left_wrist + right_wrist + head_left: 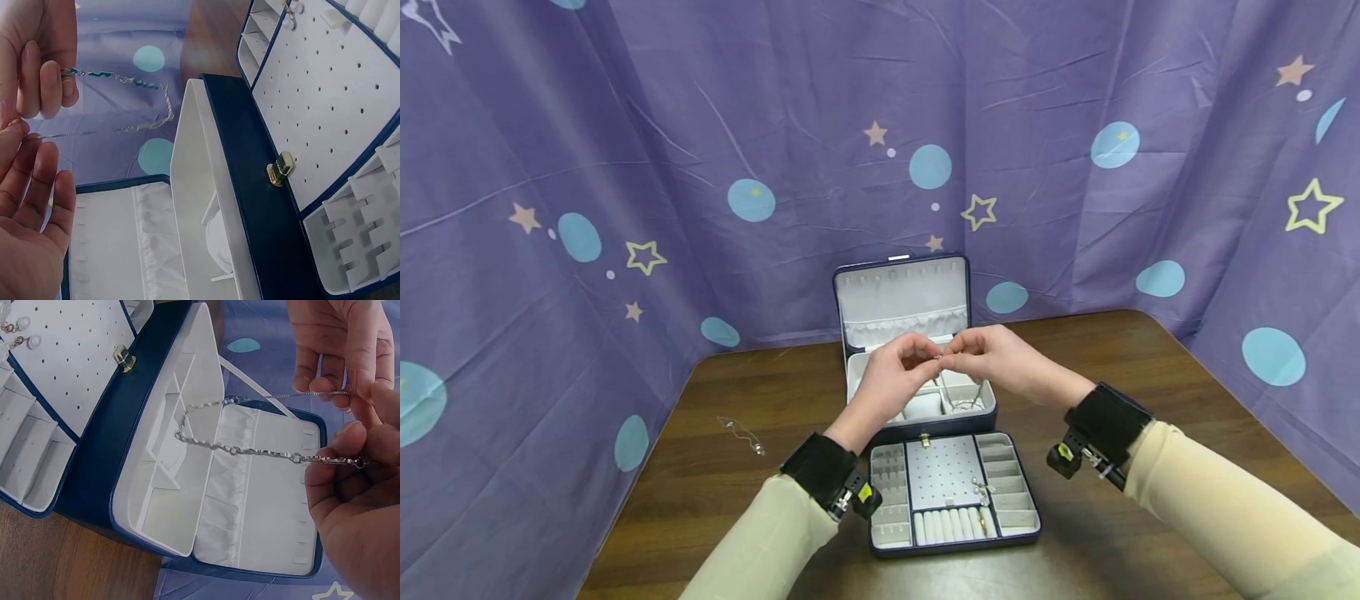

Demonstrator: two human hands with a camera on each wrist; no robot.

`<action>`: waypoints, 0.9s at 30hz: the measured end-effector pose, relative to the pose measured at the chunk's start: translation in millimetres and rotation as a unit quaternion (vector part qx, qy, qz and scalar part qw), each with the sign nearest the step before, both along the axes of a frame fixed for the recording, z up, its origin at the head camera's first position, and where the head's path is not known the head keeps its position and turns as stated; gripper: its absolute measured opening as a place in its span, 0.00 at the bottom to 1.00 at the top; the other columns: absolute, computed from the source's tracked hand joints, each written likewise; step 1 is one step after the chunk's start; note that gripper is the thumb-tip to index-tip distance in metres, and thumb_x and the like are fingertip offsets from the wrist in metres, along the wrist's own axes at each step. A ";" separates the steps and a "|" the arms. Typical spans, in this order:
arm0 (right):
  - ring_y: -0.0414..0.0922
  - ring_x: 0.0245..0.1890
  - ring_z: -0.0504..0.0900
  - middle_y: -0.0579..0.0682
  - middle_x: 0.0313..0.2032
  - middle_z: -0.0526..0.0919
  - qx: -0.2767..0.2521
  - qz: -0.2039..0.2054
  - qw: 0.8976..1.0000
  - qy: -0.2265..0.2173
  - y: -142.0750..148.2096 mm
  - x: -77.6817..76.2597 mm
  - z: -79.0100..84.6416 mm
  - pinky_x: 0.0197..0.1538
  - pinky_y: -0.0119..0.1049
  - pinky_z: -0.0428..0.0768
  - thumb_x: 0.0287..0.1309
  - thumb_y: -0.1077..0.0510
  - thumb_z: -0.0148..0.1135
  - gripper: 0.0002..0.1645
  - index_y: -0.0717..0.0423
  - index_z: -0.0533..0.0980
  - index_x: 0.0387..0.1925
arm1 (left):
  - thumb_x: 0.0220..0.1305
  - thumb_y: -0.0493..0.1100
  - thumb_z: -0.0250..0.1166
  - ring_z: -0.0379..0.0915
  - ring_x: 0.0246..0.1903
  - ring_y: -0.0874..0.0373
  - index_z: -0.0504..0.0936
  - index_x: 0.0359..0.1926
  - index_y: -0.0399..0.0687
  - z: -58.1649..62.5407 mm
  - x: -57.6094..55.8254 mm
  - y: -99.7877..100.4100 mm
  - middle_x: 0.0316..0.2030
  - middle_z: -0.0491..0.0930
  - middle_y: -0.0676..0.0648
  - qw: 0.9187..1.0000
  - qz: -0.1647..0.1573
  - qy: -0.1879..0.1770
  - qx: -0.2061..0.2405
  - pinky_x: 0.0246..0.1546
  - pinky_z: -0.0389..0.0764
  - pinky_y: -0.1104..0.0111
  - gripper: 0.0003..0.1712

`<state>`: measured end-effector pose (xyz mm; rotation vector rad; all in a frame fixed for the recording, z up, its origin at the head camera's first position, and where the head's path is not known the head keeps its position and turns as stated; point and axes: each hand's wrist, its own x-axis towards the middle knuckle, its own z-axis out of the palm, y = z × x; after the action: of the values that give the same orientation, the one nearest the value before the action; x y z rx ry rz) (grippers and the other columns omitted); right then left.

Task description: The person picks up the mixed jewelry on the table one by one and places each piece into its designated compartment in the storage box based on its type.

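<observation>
Both hands pinch the ends of a silver chain bracelet [269, 453] that droops in a loop, with teal-looking parts in the left wrist view. My left hand [893, 377] holds the thin chain end between thumb and finger. The linked end is pinched by my right hand [1000, 360], its fingertips close to those of the left. Below the hands is an open navy jewelry box [857, 367] with white compartments and a raised lid [904, 292]. Where the bracelet's two ends meet the fingertips, details are too small to make out.
A navy-rimmed jewelry tray [943, 471] lies in front of the box, with pearl-like earrings [981, 490] and a gold-coloured piece [982, 522] in its ring rolls. A fine pendant necklace [747, 437] lies on the wooden table [700, 500] at left. Purple curtains [820, 100] surround it.
</observation>
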<state>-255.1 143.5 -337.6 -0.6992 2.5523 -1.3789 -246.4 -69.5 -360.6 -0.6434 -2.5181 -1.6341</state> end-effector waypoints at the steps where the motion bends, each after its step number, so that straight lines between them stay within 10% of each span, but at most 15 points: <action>1: 0.47 0.32 0.75 0.47 0.26 0.74 -0.001 0.001 1.000 -0.001 -0.1 -0.1 -0.2 0.36 0.40 0.75 0.67 0.41 0.65 0.16 0.47 0.85 0.43 | 0.68 0.44 0.69 0.81 0.38 0.61 0.85 0.43 0.53 0.2 0.1 0.0 0.36 0.86 0.55 1.000 0.000 0.001 -0.003 0.42 0.82 0.65 0.05; 14: 0.48 0.30 0.77 0.49 0.26 0.80 -0.016 0.009 1.000 -0.010 -3.8 -2.3 -1.2 0.38 0.41 0.76 0.66 0.45 0.67 0.13 0.51 0.84 0.38 | 0.66 0.46 0.71 0.80 0.37 0.63 0.85 0.41 0.53 -0.4 1.0 -0.3 0.34 0.86 0.57 0.996 0.014 0.072 -0.052 0.38 0.81 0.68 0.05; 27: 0.47 0.26 0.82 0.43 0.20 0.82 0.035 -0.039 0.994 0.095 -11.6 -1.4 1.1 0.33 0.38 0.76 0.63 0.45 0.70 0.11 0.46 0.86 0.37 | 0.67 0.44 0.70 0.79 0.33 0.63 0.89 0.43 0.51 0.0 0.0 -1.4 0.35 0.87 0.54 0.982 0.043 0.163 -0.086 0.31 0.78 0.72 0.06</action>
<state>-256.5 131.9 -336.5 -0.7585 2.7878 -1.2969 -246.4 -70.8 -360.6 -0.7370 -2.4203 -1.1793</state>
